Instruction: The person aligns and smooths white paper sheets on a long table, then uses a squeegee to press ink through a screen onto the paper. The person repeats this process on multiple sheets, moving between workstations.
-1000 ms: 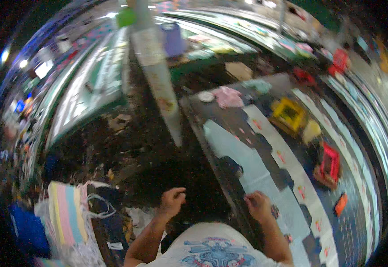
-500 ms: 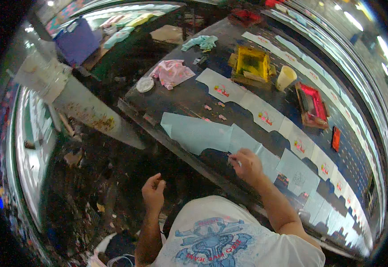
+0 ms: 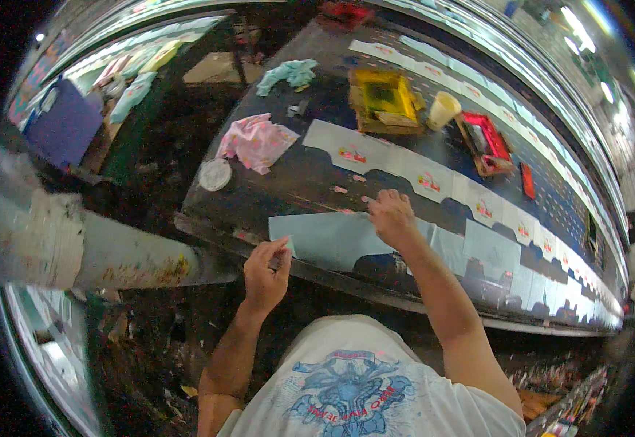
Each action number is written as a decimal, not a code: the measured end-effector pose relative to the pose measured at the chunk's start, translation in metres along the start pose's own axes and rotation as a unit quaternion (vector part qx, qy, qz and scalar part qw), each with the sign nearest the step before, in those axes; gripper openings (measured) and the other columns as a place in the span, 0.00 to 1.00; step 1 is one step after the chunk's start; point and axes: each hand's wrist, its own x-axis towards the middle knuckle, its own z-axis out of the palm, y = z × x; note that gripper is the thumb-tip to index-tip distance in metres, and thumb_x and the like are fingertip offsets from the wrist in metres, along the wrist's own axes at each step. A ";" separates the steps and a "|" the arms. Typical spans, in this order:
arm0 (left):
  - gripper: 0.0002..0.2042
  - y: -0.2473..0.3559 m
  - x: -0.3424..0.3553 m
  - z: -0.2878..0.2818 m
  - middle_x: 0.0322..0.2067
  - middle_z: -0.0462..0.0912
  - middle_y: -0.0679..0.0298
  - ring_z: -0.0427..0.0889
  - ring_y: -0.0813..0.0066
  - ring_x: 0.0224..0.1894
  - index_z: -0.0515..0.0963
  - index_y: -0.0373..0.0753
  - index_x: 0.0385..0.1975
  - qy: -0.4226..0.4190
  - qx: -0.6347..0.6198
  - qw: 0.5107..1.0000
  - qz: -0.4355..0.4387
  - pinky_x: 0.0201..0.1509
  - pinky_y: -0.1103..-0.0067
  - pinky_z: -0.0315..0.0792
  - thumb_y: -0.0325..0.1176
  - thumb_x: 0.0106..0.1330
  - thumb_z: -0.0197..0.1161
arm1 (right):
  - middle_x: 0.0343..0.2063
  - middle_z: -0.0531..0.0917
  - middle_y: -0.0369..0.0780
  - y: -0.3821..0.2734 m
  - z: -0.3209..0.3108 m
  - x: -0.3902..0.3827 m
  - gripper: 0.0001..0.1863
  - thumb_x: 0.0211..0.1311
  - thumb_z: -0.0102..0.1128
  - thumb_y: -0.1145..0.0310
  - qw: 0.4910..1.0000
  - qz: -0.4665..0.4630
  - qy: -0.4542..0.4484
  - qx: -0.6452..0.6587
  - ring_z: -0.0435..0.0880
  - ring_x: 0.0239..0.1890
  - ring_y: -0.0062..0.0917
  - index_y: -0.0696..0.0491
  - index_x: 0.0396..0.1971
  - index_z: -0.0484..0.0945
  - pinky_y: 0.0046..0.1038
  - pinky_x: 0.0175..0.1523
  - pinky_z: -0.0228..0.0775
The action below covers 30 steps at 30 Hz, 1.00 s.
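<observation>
A light blue cut fabric piece (image 3: 325, 237) lies along the near edge of the dark table. At its near left corner, my left hand (image 3: 265, 275) pinches the cloth between thumb and fingers. My right hand (image 3: 392, 217) is at the piece's far edge, its fingers bent and closed on the cloth there. Beyond it runs a row of white fabric pieces (image 3: 339, 146) with small red prints. To the right, more pale blue pieces (image 3: 486, 251) lie along the near edge, one with a faint dark outline drawing.
On the table are a pink cloth (image 3: 258, 142), a round white lid (image 3: 215, 175), a green cloth (image 3: 287, 75), a yellow-stained frame (image 3: 387, 98), a pale yellow cup (image 3: 443, 111), a red frame (image 3: 486, 143) and a red block (image 3: 527, 180). A thick pillar (image 3: 113, 247) stands left.
My left hand has risen from beside the table to the fabric's corner. My right hand has moved to the fabric's far edge. The piece now lies flatter, and the view has turned.
</observation>
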 end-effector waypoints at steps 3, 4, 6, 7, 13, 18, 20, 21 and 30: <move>0.19 -0.004 0.020 0.019 0.46 0.88 0.55 0.86 0.53 0.51 0.85 0.40 0.56 -0.062 0.059 0.994 0.060 0.59 0.62 0.79 0.22 0.65 0.71 | 0.36 0.84 0.45 -0.004 0.016 -0.006 0.08 0.61 0.67 0.65 0.998 -0.052 0.026 0.027 0.83 0.47 0.43 0.51 0.37 0.86 0.48 0.52 0.75; 0.21 -0.003 0.027 0.029 0.50 0.87 0.54 0.84 0.51 0.55 0.84 0.40 0.57 -0.077 0.075 0.991 0.085 0.63 0.60 0.77 0.22 0.63 0.71 | 0.33 0.84 0.45 -0.003 0.039 -0.011 0.07 0.60 0.66 0.66 0.997 -0.058 0.022 0.052 0.84 0.44 0.45 0.51 0.35 0.85 0.48 0.49 0.76; 0.25 -0.004 0.035 0.037 0.57 0.86 0.53 0.81 0.47 0.62 0.84 0.41 0.59 -0.096 0.105 0.981 0.129 0.72 0.56 0.71 0.21 0.59 0.70 | 0.35 0.86 0.47 -0.028 0.031 -0.020 0.06 0.60 0.69 0.68 0.956 -0.112 0.013 0.273 0.87 0.41 0.49 0.52 0.34 0.84 0.48 0.47 0.79; 0.26 0.001 0.038 0.037 0.60 0.84 0.54 0.79 0.47 0.64 0.84 0.42 0.59 -0.116 0.140 0.972 0.146 0.74 0.55 0.68 0.20 0.57 0.70 | 0.36 0.87 0.47 -0.049 -0.004 -0.026 0.06 0.60 0.70 0.68 0.938 -0.083 -0.036 0.336 0.88 0.42 0.48 0.53 0.35 0.84 0.47 0.47 0.80; 0.21 -0.021 0.046 0.035 0.48 0.89 0.58 0.86 0.52 0.54 0.87 0.39 0.49 -0.212 0.152 0.952 0.158 0.72 0.58 0.73 0.18 0.54 0.70 | 0.34 0.89 0.47 -0.058 -0.070 -0.094 0.10 0.58 0.74 0.72 0.849 -0.062 -0.036 0.524 0.90 0.42 0.49 0.55 0.39 0.85 0.46 0.49 0.82; 0.11 0.010 0.057 0.047 0.38 0.88 0.64 0.86 0.74 0.45 0.88 0.36 0.43 -0.199 -0.061 0.977 -0.050 0.55 0.73 0.78 0.16 0.63 0.73 | 0.42 0.89 0.46 -0.008 -0.081 -0.154 0.13 0.58 0.72 0.77 0.859 0.045 0.037 0.508 0.90 0.46 0.45 0.54 0.44 0.87 0.43 0.51 0.83; 0.09 0.017 0.059 0.058 0.38 0.88 0.66 0.85 0.77 0.44 0.88 0.35 0.43 -0.183 -0.101 0.976 -0.064 0.52 0.76 0.78 0.18 0.65 0.73 | 0.44 0.88 0.46 0.010 -0.088 -0.176 0.14 0.58 0.72 0.77 0.876 0.078 0.071 0.470 0.90 0.47 0.44 0.53 0.45 0.87 0.41 0.51 0.83; 0.08 0.023 0.059 0.061 0.38 0.88 0.66 0.85 0.77 0.44 0.89 0.34 0.43 -0.178 -0.118 0.973 -0.083 0.52 0.76 0.78 0.19 0.66 0.73 | 0.44 0.88 0.46 0.019 -0.096 -0.188 0.14 0.58 0.72 0.77 0.882 0.096 0.073 0.455 0.90 0.47 0.43 0.53 0.45 0.87 0.41 0.51 0.83; 0.08 0.066 0.045 0.089 0.39 0.88 0.68 0.84 0.79 0.41 0.89 0.35 0.46 -0.166 -0.101 0.976 -0.099 0.48 0.79 0.78 0.21 0.69 0.73 | 0.39 0.89 0.44 0.057 -0.090 -0.259 0.12 0.57 0.74 0.80 0.877 0.144 0.178 0.423 0.90 0.44 0.40 0.53 0.41 0.88 0.36 0.48 0.83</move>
